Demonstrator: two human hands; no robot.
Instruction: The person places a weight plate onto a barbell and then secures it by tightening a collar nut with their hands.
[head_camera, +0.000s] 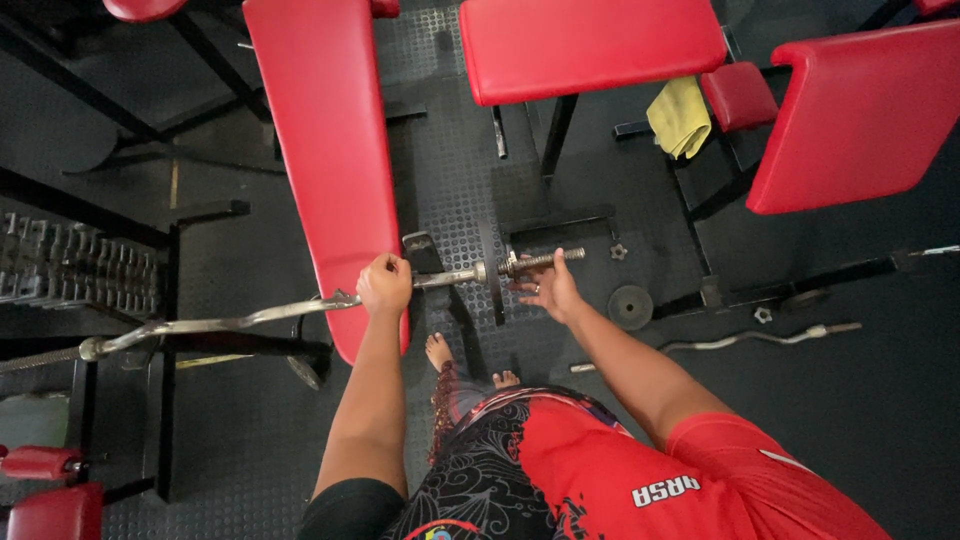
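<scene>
Bare feet (440, 352) on black rubber floor (880, 400), just below the bar.

Left hand (384, 284): fingers wrapped shut around the curl bar (230, 323), gripping it near the inner collar. Bar runs level from lower left to upper right, crossing in front of the foot end of the long red bench (325, 150).

Right hand (552, 288): fingers spread open, lying under and against the threaded end (545, 261) of the bar, just outside the plate (490, 270). Not clamped; thumb and fingertips touch the thread. Plate sits edge-on on the bar, between the two hands.

On the floor right of the right hand: a small loose disc (631, 306), a star nut (763, 315) near it, another star nut (619, 251) further up. A second curl bar (760, 337) lies bare, well apart to the right.

Left edge: weight stack (75, 265) in a black frame.

Far: a second red bench (590, 45) at top centre, a third pad (860, 115) at right, a yellow cloth (680, 117) hanging between them.
</scene>
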